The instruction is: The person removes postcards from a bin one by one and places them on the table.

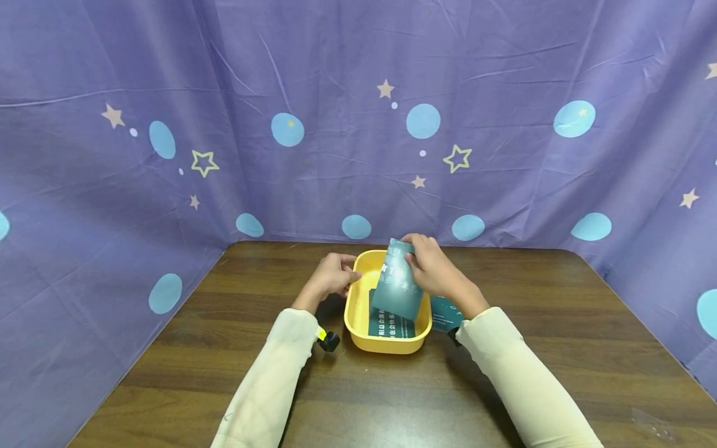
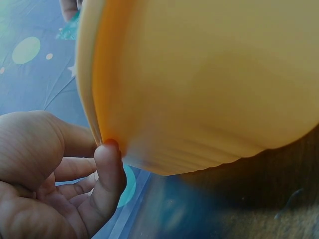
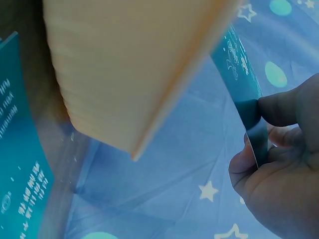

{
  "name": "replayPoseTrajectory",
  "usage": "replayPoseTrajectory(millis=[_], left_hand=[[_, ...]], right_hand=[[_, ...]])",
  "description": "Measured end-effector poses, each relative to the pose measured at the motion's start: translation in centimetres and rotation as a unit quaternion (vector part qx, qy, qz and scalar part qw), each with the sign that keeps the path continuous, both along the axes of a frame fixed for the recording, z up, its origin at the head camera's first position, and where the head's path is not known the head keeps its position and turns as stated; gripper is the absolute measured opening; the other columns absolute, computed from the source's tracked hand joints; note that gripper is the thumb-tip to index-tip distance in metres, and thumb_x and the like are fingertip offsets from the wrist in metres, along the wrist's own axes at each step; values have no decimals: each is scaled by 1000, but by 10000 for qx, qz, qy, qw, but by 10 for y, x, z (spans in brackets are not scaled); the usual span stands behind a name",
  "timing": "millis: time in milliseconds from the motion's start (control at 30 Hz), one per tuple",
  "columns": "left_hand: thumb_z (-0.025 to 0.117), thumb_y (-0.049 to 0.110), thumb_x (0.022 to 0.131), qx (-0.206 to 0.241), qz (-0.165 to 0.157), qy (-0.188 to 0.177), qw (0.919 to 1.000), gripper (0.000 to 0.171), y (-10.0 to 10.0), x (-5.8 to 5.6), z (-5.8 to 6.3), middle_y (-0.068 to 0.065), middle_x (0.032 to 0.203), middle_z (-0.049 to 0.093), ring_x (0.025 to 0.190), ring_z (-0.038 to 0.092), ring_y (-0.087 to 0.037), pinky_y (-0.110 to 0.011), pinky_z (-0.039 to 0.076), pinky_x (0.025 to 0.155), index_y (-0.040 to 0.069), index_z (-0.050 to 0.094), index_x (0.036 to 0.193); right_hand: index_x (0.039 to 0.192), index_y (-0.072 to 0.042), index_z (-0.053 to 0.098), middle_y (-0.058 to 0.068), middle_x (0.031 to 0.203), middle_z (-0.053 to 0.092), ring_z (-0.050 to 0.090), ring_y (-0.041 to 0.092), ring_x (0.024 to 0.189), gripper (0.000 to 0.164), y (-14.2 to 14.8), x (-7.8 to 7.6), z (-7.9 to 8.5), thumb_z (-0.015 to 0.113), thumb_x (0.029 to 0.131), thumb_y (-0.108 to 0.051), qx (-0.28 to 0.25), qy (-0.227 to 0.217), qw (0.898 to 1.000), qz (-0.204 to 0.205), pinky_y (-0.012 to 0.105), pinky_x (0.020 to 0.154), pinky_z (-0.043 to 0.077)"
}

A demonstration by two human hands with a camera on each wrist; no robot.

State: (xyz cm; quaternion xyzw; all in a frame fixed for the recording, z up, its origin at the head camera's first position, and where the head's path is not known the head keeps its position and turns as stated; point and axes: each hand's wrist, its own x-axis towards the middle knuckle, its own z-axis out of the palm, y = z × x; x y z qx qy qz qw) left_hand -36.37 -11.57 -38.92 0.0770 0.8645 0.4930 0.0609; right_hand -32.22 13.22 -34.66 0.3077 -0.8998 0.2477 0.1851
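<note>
Head view: the left hand pinches the left rim of a yellow plastic tray, thumb and fingers closed together across it. Right of it, the right hand clamps a teal printed card between thumb and fingers, holding it tilted above the tray. Inside the tray lies a second card, teal with white characters, partly covered from sight by the held one. The tray stands near the middle of the far edge of the brown wood-grain surface; just beside its right wall lies a third card, partly hidden by the right forearm. Behind the far edge hangs a purple curtain patterned with stars and blue dots.
</note>
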Motion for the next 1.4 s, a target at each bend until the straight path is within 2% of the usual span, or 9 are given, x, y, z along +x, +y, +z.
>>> replayPoseTrajectory(millis=[133, 300, 400, 633, 767, 867, 967, 1233, 1400], left_hand=[[67, 7, 92, 6, 3, -10, 10000, 49, 0, 0, -1, -21, 96, 66, 57, 61, -17, -33, 58, 49, 0, 51, 138], [68, 6, 91, 27, 12, -1, 10000, 48, -1, 0, -2, -20, 95, 66, 58, 62, -18, -33, 58, 49, 0, 53, 136], [68, 6, 91, 70, -4, 0, 10000, 48, -1, 0, -2, -21, 96, 67, 61, 64, -22, -34, 59, 50, 0, 53, 136], [67, 6, 91, 84, -48, 7, 10000, 49, 0, 0, -3, -19, 94, 67, 65, 66, -25, -34, 59, 50, -1, 52, 137], [68, 6, 91, 80, -59, 5, 10000, 50, 0, 0, -4, -21, 96, 67, 66, 66, -27, -34, 59, 50, -2, 50, 138], [68, 7, 91, 76, -47, 2, 10000, 51, -1, 0, -4, -21, 96, 67, 65, 66, -26, -34, 59, 50, -2, 50, 138], [68, 7, 91, 52, -14, 14, 10000, 50, -1, 0, -4, -19, 95, 67, 62, 65, -23, -34, 58, 49, -1, 52, 137], [68, 7, 91, 68, 51, -47, 10000, 49, -1, -1, -1, -18, 94, 66, 66, 66, -25, -35, 59, 51, 0, 52, 137], [68, 7, 91, 101, 26, -53, 9999, 49, -1, -1, -1, -19, 95, 66, 65, 66, -25, -35, 59, 51, 0, 52, 137]], right_hand=[[128, 5, 47, 20, 119, 55, 45, 30, 99, 29, 8, 1, 7, 49, 101, -6, -187, 43, 9998, -89, 43, 85, 42], [132, 5, 45, 18, 121, 53, 43, 28, 98, 32, 20, 3, 15, 47, 103, -7, -426, -116, 9989, -182, 43, 83, 40], [134, 6, 43, 19, 122, 51, 43, 30, 101, 34, 28, 3, 21, 46, 103, -7, -572, -183, 9980, -209, 45, 85, 39], [139, 5, 38, 23, 134, 47, 41, 33, 125, 38, 51, 1, 28, 46, 103, -7, -867, -267, 9949, -434, 52, 101, 38], [141, 3, 36, 24, 129, 47, 43, 34, 121, 40, 64, -1, 29, 46, 103, -7, -981, -369, 9926, -618, 53, 100, 37], [141, 5, 35, 27, 127, 48, 43, 38, 119, 41, 73, -5, 29, 46, 103, -6, -1019, -344, 9916, -724, 56, 99, 36], [142, 6, 34, 31, 131, 46, 41, 43, 123, 43, 80, -9, 28, 46, 102, -5, -997, -325, 9910, -831, 58, 102, 33], [148, 5, 24, 35, 132, 43, 42, 44, 122, 50, 99, -18, 20, 43, 103, -6, -926, -736, 9872, -1073, 59, 100, 35], [148, 6, 22, 37, 137, 39, 36, 47, 128, 52, 112, -22, 12, 43, 103, -7, -832, -1029, 9839, -1198, 60, 103, 32]])
